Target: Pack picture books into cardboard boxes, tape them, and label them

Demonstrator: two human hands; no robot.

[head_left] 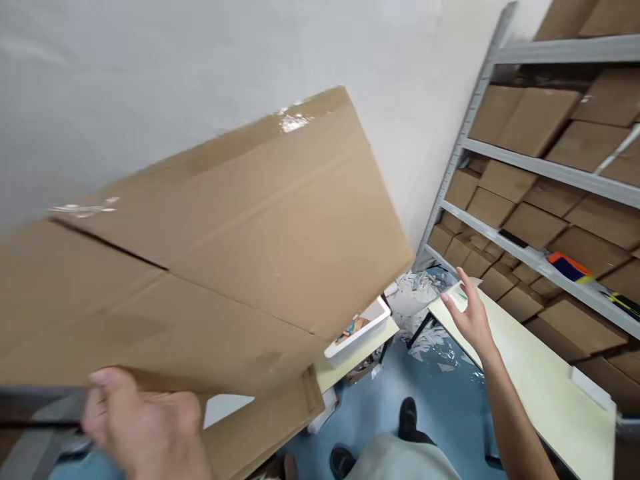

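A large flattened cardboard sheet [280,240] with creases, a slit and strips of shiny tape tilts across the left and middle of the view. My left hand [145,423], slightly blurred, grips its lower edge, thumb on the near face. My right hand [467,313] is apart from the sheet, to its right, with thumb and fingers spread and nothing in it. It hovers over the far end of a long pale table [540,373]. Another piece of cardboard [265,433] shows below the sheet.
Metal shelving [550,173] packed with brown boxes stands on the right. A white tray [363,330] with colourful items sits on a pale table beyond the sheet. Plastic scraps [420,303] lie on the blue floor. A white wall [250,60] rises behind.
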